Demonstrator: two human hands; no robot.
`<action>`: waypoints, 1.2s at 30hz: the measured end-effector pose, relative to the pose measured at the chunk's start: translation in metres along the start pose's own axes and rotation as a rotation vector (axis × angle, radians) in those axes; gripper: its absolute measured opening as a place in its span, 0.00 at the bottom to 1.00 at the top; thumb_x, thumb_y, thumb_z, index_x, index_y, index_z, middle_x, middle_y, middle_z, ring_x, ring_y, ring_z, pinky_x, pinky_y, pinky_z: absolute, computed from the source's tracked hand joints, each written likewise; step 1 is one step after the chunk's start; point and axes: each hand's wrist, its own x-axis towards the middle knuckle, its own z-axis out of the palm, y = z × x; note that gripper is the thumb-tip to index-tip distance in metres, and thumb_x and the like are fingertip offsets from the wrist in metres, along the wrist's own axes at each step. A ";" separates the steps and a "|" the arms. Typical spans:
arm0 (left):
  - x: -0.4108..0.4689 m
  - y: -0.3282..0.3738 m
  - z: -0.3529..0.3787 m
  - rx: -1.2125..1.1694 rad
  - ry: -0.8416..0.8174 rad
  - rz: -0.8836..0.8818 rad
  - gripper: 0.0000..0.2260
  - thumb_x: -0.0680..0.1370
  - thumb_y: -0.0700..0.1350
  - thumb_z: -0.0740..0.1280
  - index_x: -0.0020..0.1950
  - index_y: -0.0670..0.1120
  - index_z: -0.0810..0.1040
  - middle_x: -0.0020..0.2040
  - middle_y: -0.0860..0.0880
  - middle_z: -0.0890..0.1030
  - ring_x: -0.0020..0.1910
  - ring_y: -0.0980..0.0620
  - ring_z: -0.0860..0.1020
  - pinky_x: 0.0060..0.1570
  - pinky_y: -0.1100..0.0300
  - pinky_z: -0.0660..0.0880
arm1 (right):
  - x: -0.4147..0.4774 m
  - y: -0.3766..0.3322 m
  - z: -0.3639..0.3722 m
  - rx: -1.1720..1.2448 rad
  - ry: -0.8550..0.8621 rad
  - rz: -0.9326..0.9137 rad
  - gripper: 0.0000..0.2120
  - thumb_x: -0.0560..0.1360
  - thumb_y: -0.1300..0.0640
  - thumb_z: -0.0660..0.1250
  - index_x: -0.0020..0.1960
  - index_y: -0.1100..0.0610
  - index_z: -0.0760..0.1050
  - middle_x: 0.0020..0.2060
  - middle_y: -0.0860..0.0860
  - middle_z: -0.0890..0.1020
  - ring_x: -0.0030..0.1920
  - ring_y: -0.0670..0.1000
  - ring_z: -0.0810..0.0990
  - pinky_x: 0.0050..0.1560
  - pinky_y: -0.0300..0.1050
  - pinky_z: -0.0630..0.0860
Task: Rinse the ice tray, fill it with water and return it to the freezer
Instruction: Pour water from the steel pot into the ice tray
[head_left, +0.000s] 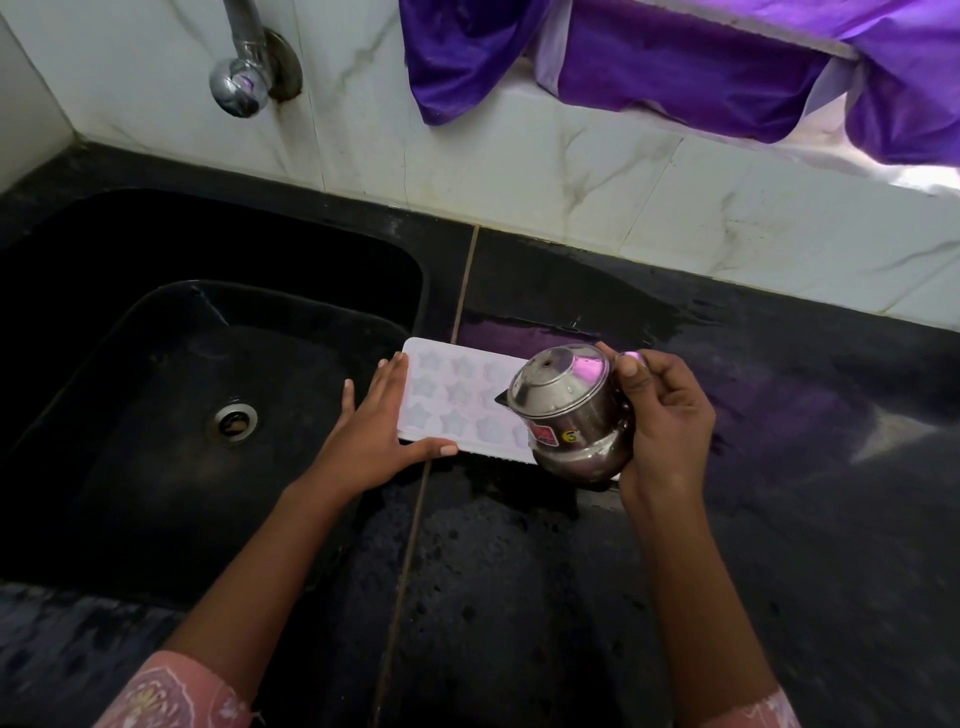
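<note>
A white ice tray with star-shaped cells lies flat on the black counter, just right of the sink. My left hand grips its left end, with the fingers over the far corner and the thumb along the near edge. My right hand holds a small lidded steel jug by its handle. The jug is tilted with its spout pointing left over the tray's right half, which it hides. I cannot see whether water is running from the spout.
A deep black sink with a steel drain fills the left side. A chrome tap juts from the marble wall above it. The black stone counter is wet behind the tray. Purple cloth hangs at the upper right.
</note>
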 end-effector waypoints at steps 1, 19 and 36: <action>0.000 0.000 0.000 0.000 -0.001 0.001 0.54 0.61 0.72 0.58 0.76 0.48 0.36 0.77 0.52 0.40 0.72 0.61 0.36 0.69 0.52 0.31 | 0.000 0.000 0.002 -0.010 -0.005 -0.001 0.04 0.64 0.58 0.69 0.38 0.56 0.76 0.34 0.46 0.84 0.41 0.44 0.83 0.43 0.35 0.78; -0.001 -0.001 0.000 0.008 0.007 0.018 0.54 0.62 0.72 0.58 0.76 0.46 0.37 0.77 0.52 0.41 0.71 0.63 0.37 0.70 0.52 0.32 | -0.001 -0.002 0.021 -0.108 -0.115 -0.063 0.07 0.71 0.69 0.66 0.38 0.59 0.74 0.29 0.42 0.82 0.39 0.40 0.82 0.40 0.32 0.76; -0.001 -0.003 0.002 0.011 0.023 0.025 0.54 0.63 0.73 0.59 0.76 0.47 0.38 0.78 0.52 0.41 0.72 0.62 0.37 0.70 0.53 0.31 | -0.001 0.004 0.022 0.003 -0.068 -0.001 0.03 0.67 0.62 0.68 0.38 0.58 0.74 0.32 0.45 0.84 0.41 0.43 0.83 0.43 0.35 0.77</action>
